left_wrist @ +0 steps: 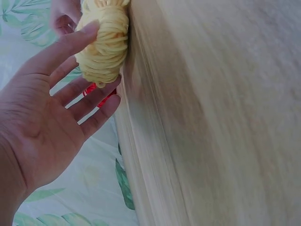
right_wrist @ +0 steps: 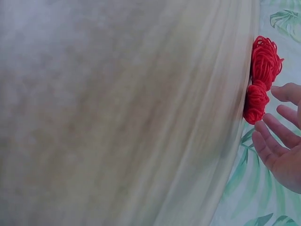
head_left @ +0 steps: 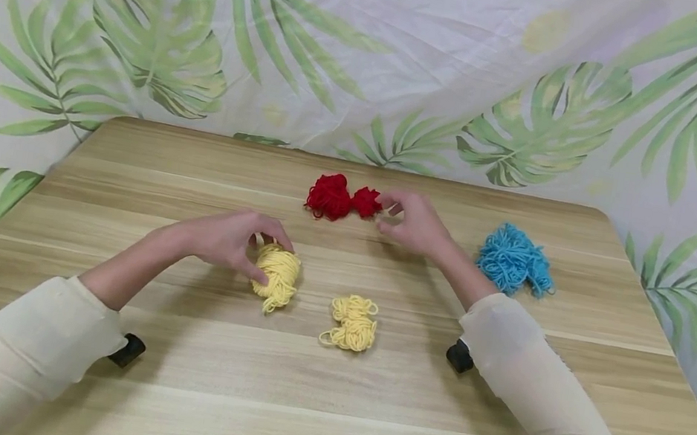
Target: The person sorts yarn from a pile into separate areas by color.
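Note:
My left hand (head_left: 235,240) has its thumb and fingers on either side of a larger yellow yarn bundle (head_left: 277,274) at the table's middle left. In the left wrist view, the thumb lies on the near face of this yellow yarn bundle (left_wrist: 104,47), with the fingers behind and below it. Ahead, my right hand (head_left: 414,221) is beside the small end of a red yarn bundle (head_left: 333,196), fingers spread and loosely bent. The right wrist view shows the red yarn bundle (right_wrist: 264,63) just off the fingertips; whether they touch it is hard to tell.
A smaller yellow yarn bundle (head_left: 354,324) lies right of the larger one. Blue yarn (head_left: 511,261) sits at the right, close to my right forearm. All rest on a wooden table (head_left: 265,415), with a leaf-patterned cloth (head_left: 426,56) hanging behind it.

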`<action>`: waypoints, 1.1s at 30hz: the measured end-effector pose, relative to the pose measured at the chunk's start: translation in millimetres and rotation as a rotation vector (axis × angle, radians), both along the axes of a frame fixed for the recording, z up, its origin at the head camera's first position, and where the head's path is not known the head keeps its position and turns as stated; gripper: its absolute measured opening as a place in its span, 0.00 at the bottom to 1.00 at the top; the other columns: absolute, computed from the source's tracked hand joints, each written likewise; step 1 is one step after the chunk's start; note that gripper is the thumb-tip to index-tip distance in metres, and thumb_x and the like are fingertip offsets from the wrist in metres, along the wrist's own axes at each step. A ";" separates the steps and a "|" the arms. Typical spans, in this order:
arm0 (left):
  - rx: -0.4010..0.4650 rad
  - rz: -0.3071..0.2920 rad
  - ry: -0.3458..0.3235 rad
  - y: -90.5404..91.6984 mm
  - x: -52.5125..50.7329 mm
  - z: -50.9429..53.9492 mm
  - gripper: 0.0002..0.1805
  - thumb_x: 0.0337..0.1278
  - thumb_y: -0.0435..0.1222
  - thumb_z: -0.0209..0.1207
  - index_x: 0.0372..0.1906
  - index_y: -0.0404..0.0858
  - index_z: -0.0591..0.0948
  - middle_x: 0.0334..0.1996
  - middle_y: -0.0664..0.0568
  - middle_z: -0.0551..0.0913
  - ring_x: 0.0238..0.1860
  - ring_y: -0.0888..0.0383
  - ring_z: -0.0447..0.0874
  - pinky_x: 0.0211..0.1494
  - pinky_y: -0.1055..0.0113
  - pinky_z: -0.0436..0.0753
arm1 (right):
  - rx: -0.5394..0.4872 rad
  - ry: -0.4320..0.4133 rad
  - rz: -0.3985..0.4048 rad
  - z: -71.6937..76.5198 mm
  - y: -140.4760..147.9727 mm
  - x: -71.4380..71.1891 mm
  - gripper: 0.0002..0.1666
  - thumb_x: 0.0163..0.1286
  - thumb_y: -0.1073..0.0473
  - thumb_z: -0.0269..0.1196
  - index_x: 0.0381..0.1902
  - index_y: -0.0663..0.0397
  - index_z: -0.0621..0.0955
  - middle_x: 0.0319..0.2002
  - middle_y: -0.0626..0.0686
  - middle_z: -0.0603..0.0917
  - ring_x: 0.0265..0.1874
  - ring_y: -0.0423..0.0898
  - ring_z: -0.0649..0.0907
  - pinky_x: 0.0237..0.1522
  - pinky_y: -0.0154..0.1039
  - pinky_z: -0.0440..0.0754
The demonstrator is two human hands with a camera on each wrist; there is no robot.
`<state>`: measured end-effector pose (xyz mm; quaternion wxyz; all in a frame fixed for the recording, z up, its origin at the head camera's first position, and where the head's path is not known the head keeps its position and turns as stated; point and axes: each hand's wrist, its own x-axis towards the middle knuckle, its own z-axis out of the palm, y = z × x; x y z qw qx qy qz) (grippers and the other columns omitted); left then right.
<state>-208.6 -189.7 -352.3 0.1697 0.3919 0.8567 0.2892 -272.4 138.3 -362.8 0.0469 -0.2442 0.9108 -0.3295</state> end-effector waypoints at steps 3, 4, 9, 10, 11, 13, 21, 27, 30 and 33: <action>0.004 0.004 -0.011 0.2 -0.6 0.1 0.22 0.49 0.33 0.78 0.51 0.35 0.86 0.50 0.49 0.86 0.46 0.54 0.80 0.51 0.52 0.83 | 0.013 0.004 0.003 -0.7 0.4 2.7 0.23 0.68 0.65 0.68 0.59 0.67 0.81 0.51 0.64 0.84 0.52 0.59 0.84 0.58 0.50 0.82; 0.004 0.007 -0.015 0.1 -0.6 0.2 0.22 0.49 0.32 0.78 0.51 0.35 0.86 0.49 0.49 0.86 0.46 0.54 0.80 0.51 0.52 0.83 | 0.014 0.004 0.003 -1.0 0.6 3.2 0.22 0.68 0.65 0.68 0.59 0.67 0.82 0.51 0.64 0.84 0.52 0.58 0.84 0.58 0.50 0.81; 0.014 0.016 -0.026 -0.4 -1.2 -0.1 0.19 0.50 0.29 0.76 0.49 0.36 0.87 0.47 0.51 0.88 0.43 0.54 0.80 0.50 0.51 0.83 | 0.017 0.009 0.007 -0.6 2.7 6.2 0.23 0.68 0.64 0.68 0.59 0.66 0.82 0.51 0.63 0.85 0.53 0.58 0.84 0.59 0.52 0.81; 0.016 0.016 -0.027 -0.4 -1.4 -0.1 0.18 0.51 0.29 0.76 0.49 0.36 0.88 0.47 0.51 0.88 0.43 0.55 0.80 0.50 0.51 0.83 | 0.018 0.010 0.008 -0.1 3.1 6.9 0.23 0.68 0.64 0.68 0.60 0.65 0.82 0.51 0.63 0.85 0.53 0.58 0.83 0.59 0.52 0.81; 0.019 0.014 -0.025 -0.3 -1.7 -0.4 0.17 0.51 0.28 0.75 0.49 0.36 0.88 0.46 0.52 0.88 0.42 0.55 0.81 0.50 0.51 0.83 | 0.021 0.013 0.009 0.3 3.5 7.6 0.23 0.68 0.64 0.68 0.60 0.65 0.82 0.51 0.63 0.85 0.53 0.58 0.83 0.59 0.52 0.81; 0.022 0.013 -0.023 -0.2 -2.2 -0.6 0.16 0.51 0.27 0.74 0.48 0.36 0.88 0.45 0.53 0.88 0.42 0.55 0.81 0.49 0.51 0.84 | 0.025 0.016 0.011 1.3 3.7 9.3 0.23 0.67 0.64 0.69 0.60 0.65 0.82 0.51 0.63 0.85 0.53 0.58 0.83 0.59 0.53 0.80; 0.037 0.022 0.004 -2.9 -2.5 1.0 0.16 0.51 0.23 0.70 0.47 0.35 0.88 0.43 0.52 0.89 0.43 0.54 0.83 0.47 0.54 0.85 | 0.023 0.029 0.041 1.3 2.3 14.3 0.23 0.66 0.65 0.70 0.58 0.67 0.82 0.51 0.64 0.86 0.52 0.58 0.84 0.59 0.54 0.81; 0.061 0.061 0.014 -12.1 -2.7 4.5 0.16 0.52 0.22 0.69 0.47 0.35 0.88 0.45 0.49 0.89 0.44 0.52 0.83 0.48 0.53 0.85 | 0.041 0.031 0.060 1.9 1.6 18.8 0.23 0.66 0.65 0.70 0.59 0.66 0.83 0.50 0.64 0.86 0.51 0.57 0.83 0.58 0.52 0.82; 0.075 0.082 0.012 -17.5 -2.6 6.1 0.16 0.52 0.22 0.69 0.48 0.34 0.88 0.46 0.48 0.89 0.45 0.52 0.84 0.48 0.54 0.86 | 0.044 0.036 0.068 2.4 1.9 21.6 0.23 0.66 0.65 0.70 0.59 0.65 0.83 0.50 0.63 0.86 0.51 0.56 0.84 0.56 0.51 0.83; 0.092 0.107 0.008 -22.5 -2.1 8.1 0.16 0.53 0.21 0.69 0.47 0.34 0.88 0.46 0.48 0.89 0.44 0.52 0.84 0.47 0.55 0.86 | 0.041 0.043 0.086 3.6 2.0 24.2 0.23 0.66 0.65 0.70 0.59 0.65 0.83 0.51 0.63 0.86 0.52 0.56 0.84 0.56 0.51 0.83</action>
